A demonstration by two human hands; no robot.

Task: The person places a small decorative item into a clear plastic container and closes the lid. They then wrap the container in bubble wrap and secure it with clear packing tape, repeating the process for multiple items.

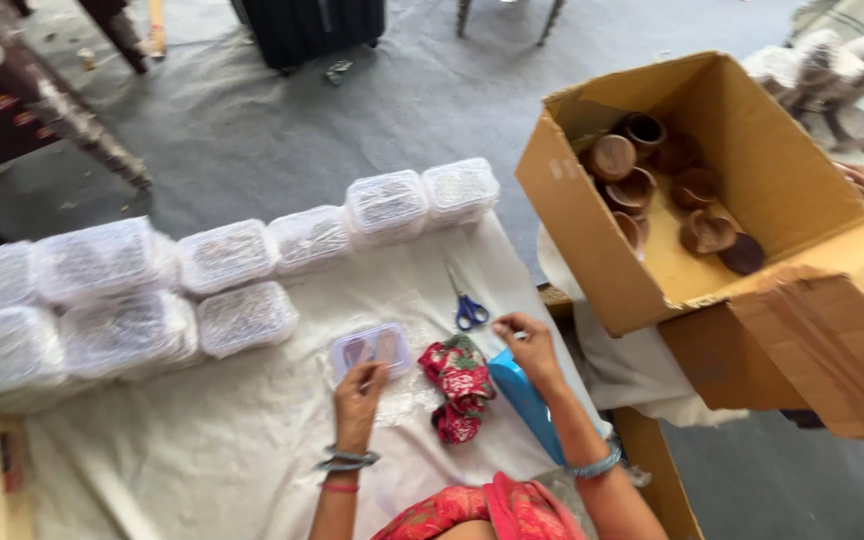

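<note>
Small clear box (pixel 371 350) under my left hand (pixel 357 392), fingertips resting on it, contents blurred | right hand (pixel 529 345) pinches something tiny, unreadable | blue object (pixel 522 398) partly hidden behind forearm

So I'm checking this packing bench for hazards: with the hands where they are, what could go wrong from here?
The cardboard box of brown clay cups sits tilted beyond the table edge; a nudge might tip it and break them. The scissors lie loose just beyond the right hand, so a reach could catch the blades. The small plastic box under the left hand might slide on the crinkled white cloth.
</note>
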